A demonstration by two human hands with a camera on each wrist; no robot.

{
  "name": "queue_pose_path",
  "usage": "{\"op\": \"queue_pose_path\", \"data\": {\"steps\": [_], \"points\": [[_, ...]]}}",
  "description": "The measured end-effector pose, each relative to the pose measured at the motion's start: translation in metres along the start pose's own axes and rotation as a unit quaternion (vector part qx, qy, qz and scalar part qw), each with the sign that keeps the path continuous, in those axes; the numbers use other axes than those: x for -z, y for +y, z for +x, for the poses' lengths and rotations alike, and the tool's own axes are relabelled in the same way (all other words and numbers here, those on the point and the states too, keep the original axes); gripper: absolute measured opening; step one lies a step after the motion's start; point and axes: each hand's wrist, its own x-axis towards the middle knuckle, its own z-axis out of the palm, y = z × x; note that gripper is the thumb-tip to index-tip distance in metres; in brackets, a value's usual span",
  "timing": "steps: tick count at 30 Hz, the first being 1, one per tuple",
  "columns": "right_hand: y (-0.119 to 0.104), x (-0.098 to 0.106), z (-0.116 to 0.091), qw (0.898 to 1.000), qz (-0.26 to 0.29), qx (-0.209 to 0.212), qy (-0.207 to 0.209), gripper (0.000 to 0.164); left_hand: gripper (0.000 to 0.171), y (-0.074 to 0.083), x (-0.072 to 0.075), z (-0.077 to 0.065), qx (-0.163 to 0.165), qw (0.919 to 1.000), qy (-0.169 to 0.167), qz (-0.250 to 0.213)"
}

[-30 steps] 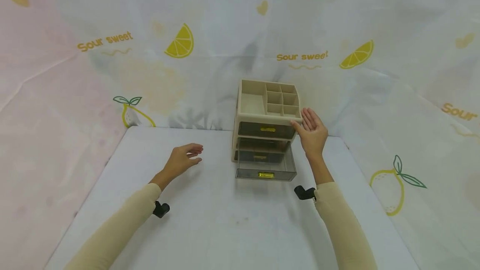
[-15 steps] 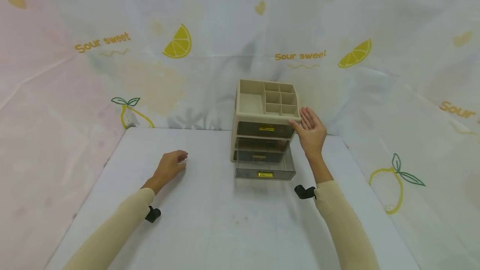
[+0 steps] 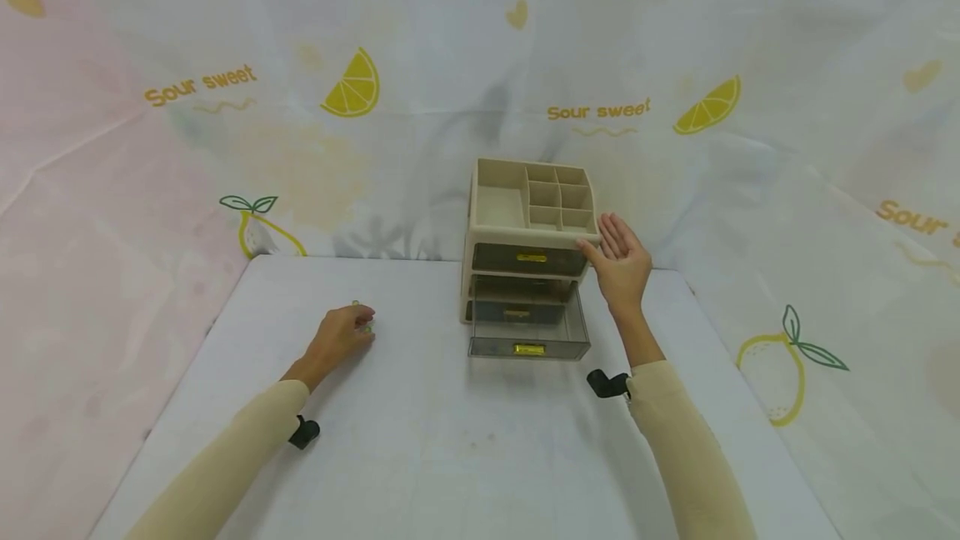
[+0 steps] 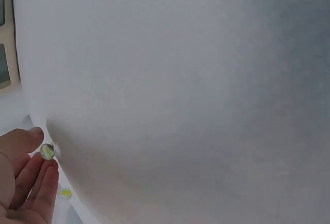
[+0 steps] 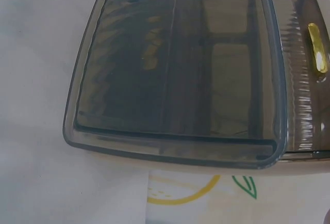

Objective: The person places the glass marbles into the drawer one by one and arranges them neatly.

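Observation:
My left hand [image 3: 333, 342] is low over the left part of the white table, thumb and fingers bent and apart around a small clear glass marble [image 4: 47, 152] with a yellow-green swirl. The marble lies at the fingertips, between thumb and fingers. A second marble [image 4: 65, 193] with yellow in it sits just past them. My right hand [image 3: 626, 273] is at the right front corner of a beige drawer organizer [image 3: 534, 234]; its thumb touches the front edge and the fingers lie straight along the side. Below the top drawer, a smoky clear drawer [image 3: 491, 347] is pulled out.
Divided compartments [image 3: 559, 196] form the organizer's top. The top drawer [image 3: 495, 257], with a gold handle, is pushed in. A lemon-print cloth [image 3: 420, 65] hangs behind and beside the white table [image 3: 450, 440]. Black wrist cameras [image 3: 606, 384] stick out at both sleeves.
My left hand has moved left and toward me, down over the table, and marbles now show at its fingertips. My right hand stays at the organizer's corner; the drawer has not moved.

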Motion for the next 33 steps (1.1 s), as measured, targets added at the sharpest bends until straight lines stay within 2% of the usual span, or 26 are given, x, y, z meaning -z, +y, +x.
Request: {"op": "queue_pose_path", "data": {"steps": [6,18,33], "points": [[0.0014,0.0006,-0.0005,1.000,0.000,0.000,-0.003,0.068,0.032,0.0030,-0.0022,-0.0006,0.007,1.0000,-0.001,0.004],[0.0033,0.0026,-0.0005,1.000,-0.001,0.005,0.000,0.068,0.024,0.0022,-0.0052,-0.0003,-0.004,0.9998,0.012,0.014],[0.0002,0.0006,-0.0003,1.000,-0.006,0.002,-0.002,0.068,0.026,-0.0046,-0.0033,0.0025,-0.018,0.9994,0.024,-0.016]]}}
